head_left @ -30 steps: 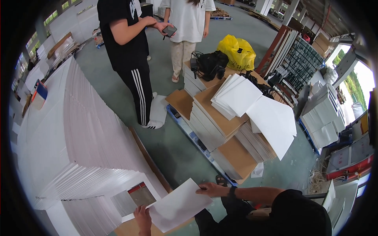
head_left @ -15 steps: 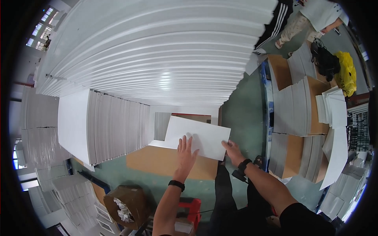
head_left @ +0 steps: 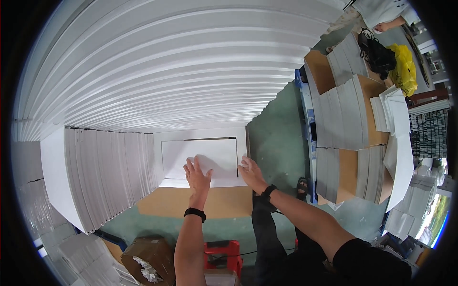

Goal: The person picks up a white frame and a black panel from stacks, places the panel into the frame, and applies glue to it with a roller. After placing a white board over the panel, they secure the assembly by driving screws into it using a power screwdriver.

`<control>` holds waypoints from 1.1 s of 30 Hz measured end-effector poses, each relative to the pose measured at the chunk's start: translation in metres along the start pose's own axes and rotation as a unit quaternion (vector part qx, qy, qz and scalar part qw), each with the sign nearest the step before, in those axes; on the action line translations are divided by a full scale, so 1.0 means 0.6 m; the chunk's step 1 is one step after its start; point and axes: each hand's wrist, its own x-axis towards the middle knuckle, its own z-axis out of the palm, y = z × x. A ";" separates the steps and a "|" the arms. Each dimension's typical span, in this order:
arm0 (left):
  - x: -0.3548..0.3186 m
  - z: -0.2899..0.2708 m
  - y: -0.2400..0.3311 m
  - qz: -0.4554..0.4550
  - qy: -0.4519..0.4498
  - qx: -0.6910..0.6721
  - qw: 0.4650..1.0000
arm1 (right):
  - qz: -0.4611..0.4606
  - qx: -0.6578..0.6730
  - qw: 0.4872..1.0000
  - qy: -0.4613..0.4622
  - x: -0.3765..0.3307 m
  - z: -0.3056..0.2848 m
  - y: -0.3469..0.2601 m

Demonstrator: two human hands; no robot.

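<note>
View from the head camera over the work. I had the left hand [head_left: 197, 177] over the white sheet [head_left: 175, 155], its grip released, the fingers spread and the palm down; a shadow fell on the sheet beside the fingers, and I could not tell how firmly they touched it. I had the right hand [head_left: 252, 175] at the right border of the white panel [head_left: 242, 143], just beside the sheet's right edge, with fingers bent; whether its grip was clenched on that border I could not tell.

The white sheet lay nearly square within the panel's border, dark slits showing along its far and right edges. A brown board [head_left: 193, 202] extended on the near side. Ridged white panels [head_left: 186, 81] filled the far side, and a second stack [head_left: 112, 176] stood to the left. To the right, beyond a strip of green floor [head_left: 276, 133], grey-white boards [head_left: 338, 117] were piled on a blue pallet [head_left: 301, 90]. An open carton [head_left: 155, 245] stood at the near left.
</note>
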 end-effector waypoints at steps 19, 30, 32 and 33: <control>-0.042 0.039 0.014 0.086 0.051 0.058 0.993 | 0.264 0.033 0.959 -0.103 -0.260 -0.438 0.176; -0.417 0.003 0.895 0.521 -0.137 -0.182 0.822 | 0.222 0.117 0.903 0.349 -0.527 -0.919 0.106; -0.457 0.029 1.027 0.580 -0.121 -0.152 0.791 | 0.181 0.006 0.850 0.496 -0.582 -1.001 0.144; -0.477 0.043 1.093 0.607 -0.112 -0.126 0.776 | 0.151 -0.072 0.805 0.569 -0.609 -1.041 0.184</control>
